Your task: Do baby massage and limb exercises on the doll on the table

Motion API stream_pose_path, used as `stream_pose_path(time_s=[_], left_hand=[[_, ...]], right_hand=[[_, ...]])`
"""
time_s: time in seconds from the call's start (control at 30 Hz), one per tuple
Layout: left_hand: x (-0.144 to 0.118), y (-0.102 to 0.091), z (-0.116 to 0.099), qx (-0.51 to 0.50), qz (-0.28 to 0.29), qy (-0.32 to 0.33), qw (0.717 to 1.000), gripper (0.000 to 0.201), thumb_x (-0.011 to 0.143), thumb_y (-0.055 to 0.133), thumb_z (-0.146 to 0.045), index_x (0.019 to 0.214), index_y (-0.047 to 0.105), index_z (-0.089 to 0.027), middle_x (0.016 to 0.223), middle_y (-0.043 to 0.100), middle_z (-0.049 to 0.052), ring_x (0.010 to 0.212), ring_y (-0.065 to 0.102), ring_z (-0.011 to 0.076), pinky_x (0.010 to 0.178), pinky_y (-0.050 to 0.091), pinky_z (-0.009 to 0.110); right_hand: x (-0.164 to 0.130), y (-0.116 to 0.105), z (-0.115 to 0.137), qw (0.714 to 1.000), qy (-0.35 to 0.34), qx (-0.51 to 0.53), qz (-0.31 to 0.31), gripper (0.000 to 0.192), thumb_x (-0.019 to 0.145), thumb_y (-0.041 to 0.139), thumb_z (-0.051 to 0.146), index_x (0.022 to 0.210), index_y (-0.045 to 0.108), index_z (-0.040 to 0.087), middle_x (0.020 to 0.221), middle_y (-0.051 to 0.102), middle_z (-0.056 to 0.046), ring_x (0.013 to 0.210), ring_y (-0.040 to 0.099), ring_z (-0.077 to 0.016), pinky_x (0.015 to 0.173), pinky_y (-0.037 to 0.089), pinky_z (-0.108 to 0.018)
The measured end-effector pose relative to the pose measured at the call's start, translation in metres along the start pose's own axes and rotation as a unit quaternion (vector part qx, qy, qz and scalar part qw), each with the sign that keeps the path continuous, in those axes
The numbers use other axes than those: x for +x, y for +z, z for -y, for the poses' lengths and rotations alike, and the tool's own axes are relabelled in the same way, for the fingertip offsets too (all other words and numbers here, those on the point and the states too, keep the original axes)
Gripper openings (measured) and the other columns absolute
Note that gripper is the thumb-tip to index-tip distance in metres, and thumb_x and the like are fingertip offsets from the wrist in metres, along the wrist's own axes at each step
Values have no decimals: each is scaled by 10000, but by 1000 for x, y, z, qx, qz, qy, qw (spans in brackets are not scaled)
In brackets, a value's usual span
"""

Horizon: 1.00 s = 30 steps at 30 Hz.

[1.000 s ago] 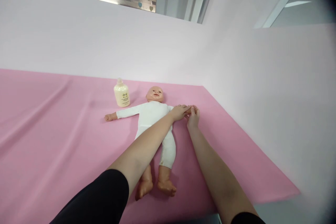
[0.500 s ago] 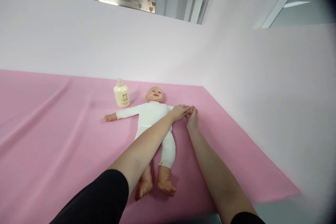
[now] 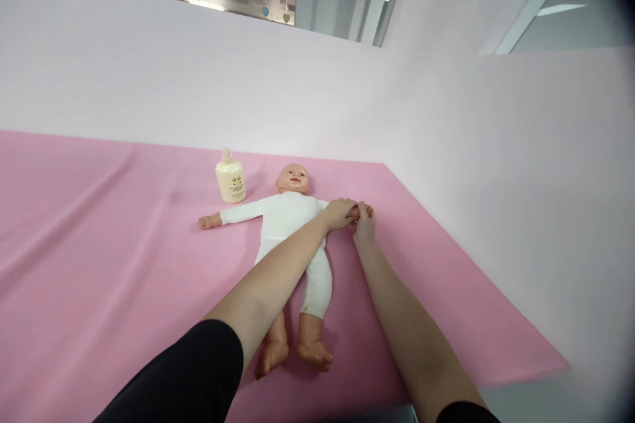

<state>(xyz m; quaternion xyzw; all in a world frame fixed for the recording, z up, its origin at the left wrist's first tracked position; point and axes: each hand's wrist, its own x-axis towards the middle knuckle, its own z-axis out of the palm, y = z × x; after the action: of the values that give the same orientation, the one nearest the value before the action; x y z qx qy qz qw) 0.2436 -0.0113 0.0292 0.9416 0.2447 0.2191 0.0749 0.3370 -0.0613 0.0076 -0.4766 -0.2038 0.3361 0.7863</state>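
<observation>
A baby doll (image 3: 288,215) with a white cloth body lies on its back on the pink sheet, its head toward the wall and its feet toward me. My left hand (image 3: 340,213) reaches across its body and is wrapped round the doll's arm near the wrist, at the right of the view. Beside it, my right hand (image 3: 365,223) has its fingers closed on the hand of that same arm. My fingers hide most of the doll's hand. The other doll arm stretches out to the left, free of my hands.
An upright pale yellow pump bottle (image 3: 231,178) stands left of the doll's head. The pink sheet (image 3: 124,244) has long creases on the left. White walls (image 3: 198,73) rise behind and on the right, with windows above.
My right hand's fingers have shifted slightly on the doll's hand, showing a bit more of its fingertips. My left hand keeps its hold on the arm.
</observation>
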Motion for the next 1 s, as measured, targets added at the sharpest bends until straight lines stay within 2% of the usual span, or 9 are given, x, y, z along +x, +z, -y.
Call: stream_pose_path(time_s=[0.2,0.43,0.57,0.7,0.77,0.9,1.0], left_hand=[[-1,-1,0,-4,-2,6,1000,422,848,544,-322,1240,491,-177,1206,587,66,1067,538,226,953,411,367],[-1,-1,-2,22,9,-10,1000,330,925,408,-303,1219,503,-185,1178,580,89,1048,544,213,917,422,353],[0,1,-1,32,14,-14,999,460,938,360,-296,1387,351,-195,1224,553,107,1089,528,224,929,408,366],[0,2,-1,32,11,-9,999,548,937,338,-284,1465,214,-198,1231,548,113,1097,525,235,929,400,371],[0,2,0,29,7,-7,1000,560,942,324,-291,1476,183,-199,1234,550,115,1090,530,239,921,404,372],[1,5,4,18,2,-11,1000,534,945,293,-269,1460,217,-152,1239,555,138,1107,529,235,927,403,373],[3,8,6,11,-11,-11,1000,559,931,334,-272,1461,204,-153,1234,562,144,1097,541,236,924,406,384]], right_hand=[[-1,1,3,1000,11,-6,-5,329,727,565,520,823,499,213,780,614,15,674,609,-126,505,475,-214],[-2,1,1,999,-15,1,38,401,685,663,469,953,480,234,877,612,20,763,617,-128,564,514,-228],[-4,3,2,998,-20,-10,52,367,769,537,548,957,493,236,924,634,-4,797,638,-140,577,528,-245],[-7,6,3,998,-26,-1,57,408,816,428,585,982,530,227,967,648,-37,822,654,-158,593,546,-276],[-7,5,2,998,-29,-1,61,400,809,458,567,989,536,220,990,648,-51,838,655,-167,603,552,-289],[-2,2,-3,996,-40,-10,80,382,728,628,427,1043,550,227,1147,614,-64,970,629,-177,658,559,-293],[0,0,-6,994,-49,-11,97,416,716,649,392,1094,561,240,1225,586,-62,1058,600,-181,710,561,-307]])
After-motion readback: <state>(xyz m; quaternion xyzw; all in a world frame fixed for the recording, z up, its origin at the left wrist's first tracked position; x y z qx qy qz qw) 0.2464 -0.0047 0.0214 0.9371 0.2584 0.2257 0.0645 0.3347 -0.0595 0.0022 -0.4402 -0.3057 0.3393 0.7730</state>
